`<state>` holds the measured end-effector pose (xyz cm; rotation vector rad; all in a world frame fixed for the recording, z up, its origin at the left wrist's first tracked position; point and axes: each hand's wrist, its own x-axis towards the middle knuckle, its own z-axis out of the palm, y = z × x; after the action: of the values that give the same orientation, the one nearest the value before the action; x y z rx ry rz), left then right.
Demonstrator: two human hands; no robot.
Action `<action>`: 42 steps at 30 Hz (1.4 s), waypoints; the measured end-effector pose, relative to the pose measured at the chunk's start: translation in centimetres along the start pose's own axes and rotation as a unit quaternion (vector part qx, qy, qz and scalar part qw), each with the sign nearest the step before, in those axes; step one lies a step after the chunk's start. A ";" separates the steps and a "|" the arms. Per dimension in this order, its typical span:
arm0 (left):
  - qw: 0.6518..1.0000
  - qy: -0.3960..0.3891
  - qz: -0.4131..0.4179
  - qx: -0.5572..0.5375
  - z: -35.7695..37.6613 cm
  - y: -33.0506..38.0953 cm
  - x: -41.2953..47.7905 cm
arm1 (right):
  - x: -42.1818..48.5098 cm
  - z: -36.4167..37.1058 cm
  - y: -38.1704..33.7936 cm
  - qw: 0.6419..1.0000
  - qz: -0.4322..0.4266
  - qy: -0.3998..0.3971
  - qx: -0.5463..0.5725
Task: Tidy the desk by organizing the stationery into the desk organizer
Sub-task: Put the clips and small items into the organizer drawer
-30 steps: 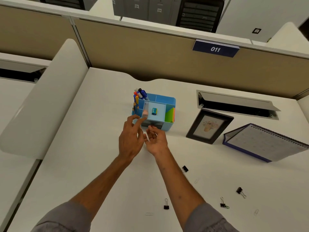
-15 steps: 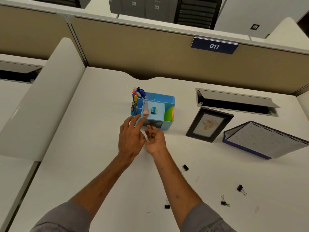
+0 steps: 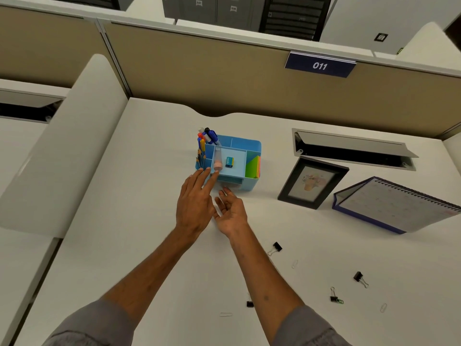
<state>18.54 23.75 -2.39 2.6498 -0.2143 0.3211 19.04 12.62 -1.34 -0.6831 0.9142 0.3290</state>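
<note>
Left hand (image 3: 194, 206) spread, fingertips at a glue stick (image 3: 217, 159) in the blue desk organizer (image 3: 252, 182); right hand (image 3: 230, 211) open, empty. Likely light, smooth, rigid; best pinched mid-barrel.

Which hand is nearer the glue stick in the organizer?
Left. The left hand has fingertips at the glue stick's pink cap; the right hand sits lower, in front of the organizer.

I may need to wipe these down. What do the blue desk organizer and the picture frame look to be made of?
The desk organizer looks like moulded plastic: uniform light blue, thin walls, rounded corners, soft matte sheen. The picture frame has a flat black matte border; painted wood or plastic, the view cannot settle which. Its pale centre may be glazed, though no reflection shows.
</note>
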 end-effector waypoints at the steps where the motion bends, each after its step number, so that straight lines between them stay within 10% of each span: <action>1: 1.000 0.000 -0.002 -0.005 -0.1 0.1 0.0 | 0.0 -0.1 0.1 1.000 -0.001 0.000 -0.005; 42: 0.994 -0.087 -0.065 -0.023 -1.4 2.4 -0.8 | -1.2 -4.5 -1.7 0.983 -0.057 0.011 -0.172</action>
<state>17.06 22.37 -0.39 2.6301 -0.1019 0.0415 16.50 8.40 -1.57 -1.0549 0.8438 0.3825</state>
